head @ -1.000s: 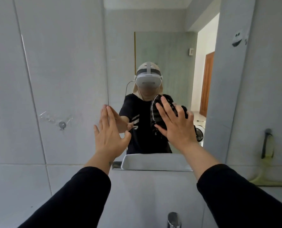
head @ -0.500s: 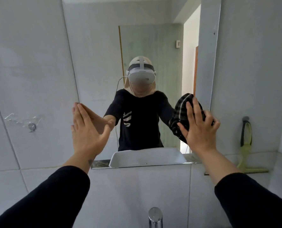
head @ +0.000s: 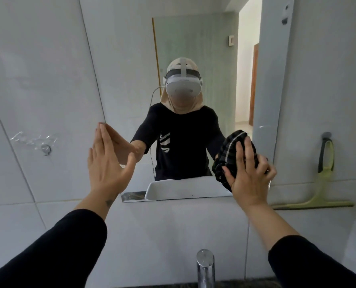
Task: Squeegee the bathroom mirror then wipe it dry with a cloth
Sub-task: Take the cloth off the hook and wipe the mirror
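Note:
The frameless mirror hangs on the tiled wall straight ahead. My right hand presses a dark striped cloth flat against the mirror's lower right corner, fingers spread over it. My left hand is flat and empty, fingertips touching the mirror's lower left edge. The pale green squeegee hangs from a hook on the wall to the right of the mirror, blade at the bottom.
A chrome tap rises at the bottom centre in front of the wall. A clear hook is stuck on the tiles left of the mirror. The mirror reflects a person with a headset, a white basin and a doorway.
My right hand slid the cloth across the mirror from the middle to the right and then down to the lower right corner. My left hand stayed at the mirror's left edge.

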Available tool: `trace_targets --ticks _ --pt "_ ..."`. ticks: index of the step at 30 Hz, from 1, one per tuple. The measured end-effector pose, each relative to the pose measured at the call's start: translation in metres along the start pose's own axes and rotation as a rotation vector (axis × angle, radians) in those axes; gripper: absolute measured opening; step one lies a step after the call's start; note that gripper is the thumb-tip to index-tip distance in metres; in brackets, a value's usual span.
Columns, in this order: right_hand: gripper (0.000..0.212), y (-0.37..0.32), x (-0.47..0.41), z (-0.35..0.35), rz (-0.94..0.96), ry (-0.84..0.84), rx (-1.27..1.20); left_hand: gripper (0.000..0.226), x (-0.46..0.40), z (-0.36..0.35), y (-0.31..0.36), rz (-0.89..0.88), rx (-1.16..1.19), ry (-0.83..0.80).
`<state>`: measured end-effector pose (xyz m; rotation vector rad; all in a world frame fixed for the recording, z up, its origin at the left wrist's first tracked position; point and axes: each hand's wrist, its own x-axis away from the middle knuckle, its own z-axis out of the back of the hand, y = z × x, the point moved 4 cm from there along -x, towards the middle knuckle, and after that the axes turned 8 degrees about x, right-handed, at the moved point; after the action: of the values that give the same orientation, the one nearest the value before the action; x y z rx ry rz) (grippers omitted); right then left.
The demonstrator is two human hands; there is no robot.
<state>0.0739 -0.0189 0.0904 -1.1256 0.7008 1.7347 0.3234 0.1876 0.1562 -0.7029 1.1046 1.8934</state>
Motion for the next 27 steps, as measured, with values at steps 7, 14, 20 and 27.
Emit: trace_targets --ticks 7,14,20,27 --pt "0.065 -0.092 -0.010 0.025 0.255 0.132 -0.075 0.087 0.032 -0.003 -0.037 0.000 -0.043 -0.095" --pt "0.068 -0.191 0.004 0.049 0.451 0.145 -0.138 0.071 0.041 0.003 -0.057 -0.053 0.013 -0.119" --pt "0.073 -0.228 0.035 0.043 0.571 0.098 -0.097 0.063 0.057 0.004 -0.078 -0.002 0.059 -0.147" --pt "0.082 -0.234 0.064 0.043 0.806 -0.067 -0.302 0.059 0.072 0.017 -0.087 0.016 0.138 -0.101"
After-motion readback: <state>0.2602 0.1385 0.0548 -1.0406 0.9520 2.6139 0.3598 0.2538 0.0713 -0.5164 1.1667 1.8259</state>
